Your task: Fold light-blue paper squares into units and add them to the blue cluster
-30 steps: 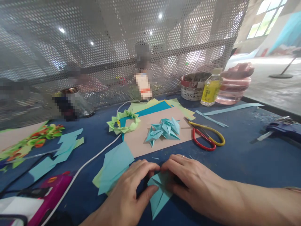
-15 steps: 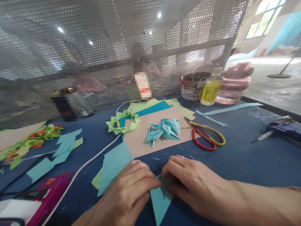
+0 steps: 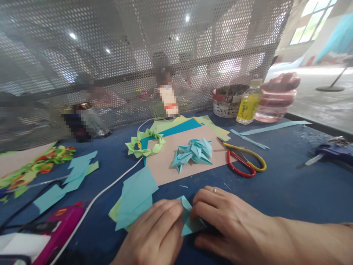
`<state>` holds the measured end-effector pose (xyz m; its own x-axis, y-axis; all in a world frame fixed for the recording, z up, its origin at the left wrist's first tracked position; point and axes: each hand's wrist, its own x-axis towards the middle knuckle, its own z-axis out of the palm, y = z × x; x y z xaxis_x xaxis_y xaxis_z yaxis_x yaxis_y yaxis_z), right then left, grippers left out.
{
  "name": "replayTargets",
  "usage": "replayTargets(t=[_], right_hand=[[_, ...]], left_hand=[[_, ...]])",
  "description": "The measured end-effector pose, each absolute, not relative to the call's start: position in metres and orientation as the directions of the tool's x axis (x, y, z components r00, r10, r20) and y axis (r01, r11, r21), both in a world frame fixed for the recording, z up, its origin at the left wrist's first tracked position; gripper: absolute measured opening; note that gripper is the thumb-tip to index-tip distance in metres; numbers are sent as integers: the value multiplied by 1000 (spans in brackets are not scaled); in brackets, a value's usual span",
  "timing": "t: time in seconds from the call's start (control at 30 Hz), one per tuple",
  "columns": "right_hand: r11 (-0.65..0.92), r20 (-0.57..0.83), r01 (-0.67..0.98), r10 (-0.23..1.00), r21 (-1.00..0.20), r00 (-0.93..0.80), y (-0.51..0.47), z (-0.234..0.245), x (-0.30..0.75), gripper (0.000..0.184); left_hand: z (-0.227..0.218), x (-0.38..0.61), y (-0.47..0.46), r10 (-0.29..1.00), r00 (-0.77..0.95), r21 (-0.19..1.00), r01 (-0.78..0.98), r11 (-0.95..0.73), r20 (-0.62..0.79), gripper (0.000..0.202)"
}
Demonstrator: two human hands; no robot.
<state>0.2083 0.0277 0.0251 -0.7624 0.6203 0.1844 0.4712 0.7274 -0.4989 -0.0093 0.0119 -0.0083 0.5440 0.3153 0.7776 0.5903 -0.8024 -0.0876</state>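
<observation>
A folded piece of light blue paper [image 3: 188, 218] lies on the dark blue table between my hands. My left hand [image 3: 157, 231] has its fingers pressed together on the paper's left part. The curled fingers of my right hand [image 3: 224, 215], which wears a ring, hold its right side; the fingertips partly hide the folds. Just beyond are several folded light blue origami pieces [image 3: 193, 151] on a beige sheet [image 3: 165, 173]. A stack of light blue paper [image 3: 136, 197] sits beside my left hand.
Scissors [image 3: 245, 160] with red and yellow handles lie to the right, near blue paper strips [image 3: 275, 127]. A green paper ring [image 3: 146, 145] is at the left. A white cable [image 3: 110, 184] crosses the table. A yellow-labelled bottle [image 3: 248, 105] and a hot glue gun [image 3: 333, 149] stand further right.
The long point of the blue paper that faced me is no longer seen, and a crease now shows at its far edge. My left hand has shifted slightly right and towards me.
</observation>
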Motion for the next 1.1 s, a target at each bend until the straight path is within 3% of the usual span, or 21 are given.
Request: replayTargets(t=[0.03, 0.07, 0.1, 0.23, 0.43, 0.63, 0.83, 1.1], right_hand=[[732, 188, 475, 620, -488, -762, 28, 25, 208, 18], [739, 192, 478, 617, -474, -763, 28, 24, 208, 17], [750, 199, 477, 609, -458, -767, 28, 23, 209, 13], [788, 242, 463, 581, -404, -777, 28, 20, 209, 9], [822, 239, 448, 541, -351, -806, 28, 19, 209, 18], [876, 262, 399, 466, -272, -845, 28, 24, 209, 22], [746, 195, 536, 638, -395, -745, 28, 22, 208, 17], [571, 83, 571, 747, -590, -660, 28, 19, 210, 19]], left_hand=[[-9, -9, 12, 433, 618, -20, 588, -809, 656, 26], [-9, -9, 12, 431, 616, -4, 575, -818, 659, 26], [-8, -10, 11, 371, 543, -6, 570, -822, 754, 30], [-2, -11, 10, 492, 594, 36, 614, -788, 636, 20], [-3, -8, 18, 404, 609, 72, 494, -866, 682, 26], [3, -6, 22, 422, 638, 10, 545, -839, 644, 20], [2, -12, 13, 442, 617, 40, 554, -832, 650, 15], [3, -23, 17, 576, 622, 302, 497, -814, 531, 23]])
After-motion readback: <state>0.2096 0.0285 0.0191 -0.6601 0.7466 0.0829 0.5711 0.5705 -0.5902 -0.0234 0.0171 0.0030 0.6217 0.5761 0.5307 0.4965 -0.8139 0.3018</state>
